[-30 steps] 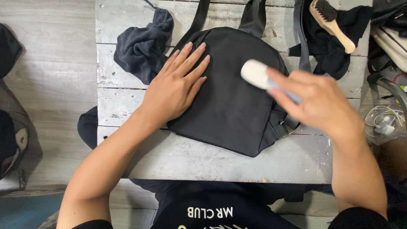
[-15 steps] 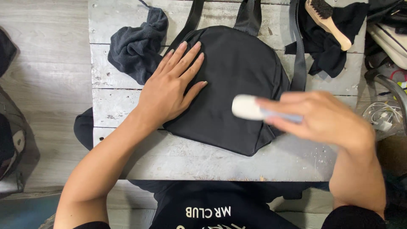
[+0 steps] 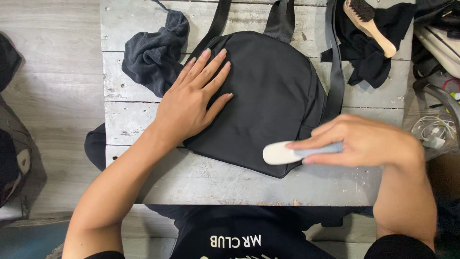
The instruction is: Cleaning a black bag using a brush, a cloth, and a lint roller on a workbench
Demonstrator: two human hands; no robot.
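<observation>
We see a black bag [image 3: 268,100] lying flat on a worn grey wooden table [image 3: 143,177], its straps [image 3: 218,21] running off toward the far edge. Our left hand [image 3: 191,105] lies flat on the bag's left side, palm down, fingers spread wide and pointing up and to the right; it grips nothing and simply presses on the fabric. Our right hand [image 3: 364,141] comes in from the right and is closed around a small white tool [image 3: 280,153], which looks like a brush or lint remover. The tool's rounded white end sticks out to the left of the fingers and sits at the bag's near edge, touching it or just above it; we cannot tell which, since the hand and tool are somewhat blurred.

A dark grey cloth [image 3: 155,55] lies crumpled on the table just beside the left hand, touching the bag's left edge. At the far right corner a wooden brush [image 3: 369,24] with dark bristles rests on a black rag [image 3: 371,57]. To the right of the table are a few cords [image 3: 433,132], well apart from the bag. Our dark shirt [image 3: 239,235] shows at the table's near edge.
</observation>
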